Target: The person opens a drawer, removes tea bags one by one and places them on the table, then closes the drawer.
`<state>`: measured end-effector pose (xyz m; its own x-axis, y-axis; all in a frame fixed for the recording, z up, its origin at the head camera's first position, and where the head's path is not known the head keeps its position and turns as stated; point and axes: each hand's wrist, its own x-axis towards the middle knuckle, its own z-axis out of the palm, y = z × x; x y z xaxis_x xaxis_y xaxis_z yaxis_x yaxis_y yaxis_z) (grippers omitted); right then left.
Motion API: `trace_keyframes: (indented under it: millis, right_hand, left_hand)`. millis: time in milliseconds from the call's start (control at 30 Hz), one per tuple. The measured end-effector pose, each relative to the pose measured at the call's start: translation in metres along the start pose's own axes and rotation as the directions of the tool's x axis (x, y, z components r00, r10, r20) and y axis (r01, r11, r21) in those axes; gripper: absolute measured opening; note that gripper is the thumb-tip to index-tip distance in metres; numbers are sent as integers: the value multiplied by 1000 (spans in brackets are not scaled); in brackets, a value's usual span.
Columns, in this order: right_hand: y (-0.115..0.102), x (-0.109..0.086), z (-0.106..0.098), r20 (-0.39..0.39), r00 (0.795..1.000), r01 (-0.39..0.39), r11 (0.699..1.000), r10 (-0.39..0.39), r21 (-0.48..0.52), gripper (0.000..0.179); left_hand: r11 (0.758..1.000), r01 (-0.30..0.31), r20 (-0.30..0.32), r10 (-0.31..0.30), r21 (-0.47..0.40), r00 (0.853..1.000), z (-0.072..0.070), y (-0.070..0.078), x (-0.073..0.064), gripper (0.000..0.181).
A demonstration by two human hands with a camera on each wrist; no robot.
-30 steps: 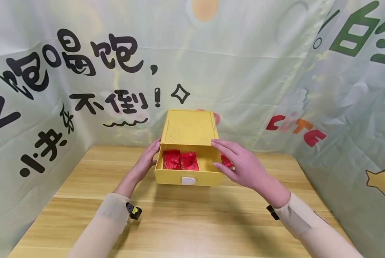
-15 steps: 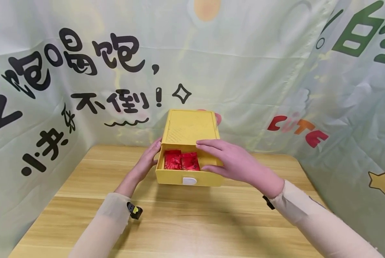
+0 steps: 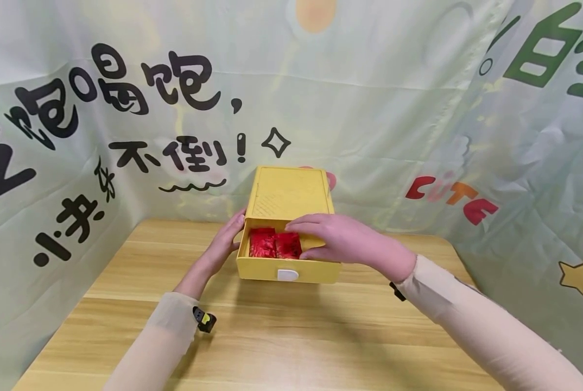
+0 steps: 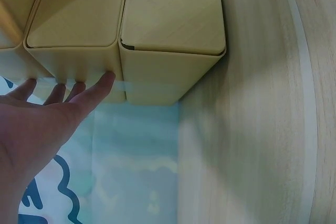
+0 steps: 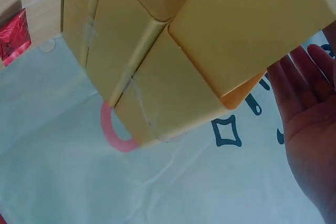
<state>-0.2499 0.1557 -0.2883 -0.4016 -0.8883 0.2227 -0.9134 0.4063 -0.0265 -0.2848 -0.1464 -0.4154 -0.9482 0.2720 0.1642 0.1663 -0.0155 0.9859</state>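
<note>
A yellow drawer box [image 3: 291, 190] stands on the table, its top drawer [image 3: 257, 269] pulled out toward me. Two shiny red packets [image 3: 262, 243] lie side by side in the drawer's left part. Against the box's left side rests my left hand [image 3: 219, 247], and the left wrist view shows its fingertips touching the yellow wall. My right hand [image 3: 347, 240] reaches over the drawer's right side, fingers extended, thumb apart and near the right-hand red packet [image 3: 286, 247]. Whether it touches that packet cannot be told.
Beside the box, another red packet [image 5: 14, 36] lies on the table in the right wrist view. The wooden table [image 3: 272, 336] extends in front. A printed cloth [image 3: 369, 108] hangs behind and along both sides.
My right hand has moved left over the drawer, from its right edge to the right-hand packet. The left hand stays against the box.
</note>
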Motion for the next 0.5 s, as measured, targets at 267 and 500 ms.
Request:
trace_keyframes:
  millis: [267, 500]
  right_hand:
    - [3, 11, 5, 83, 996, 29, 999, -30, 16, 54]
    - [6, 18, 12, 135, 990, 38, 999, -41, 29, 52]
  left_hand:
    - [1000, 15, -6, -15, -2, 1000, -1, -1, -1, 66]
    - [1000, 0, 1, 0, -1, 1000, -1, 0, 0, 66]
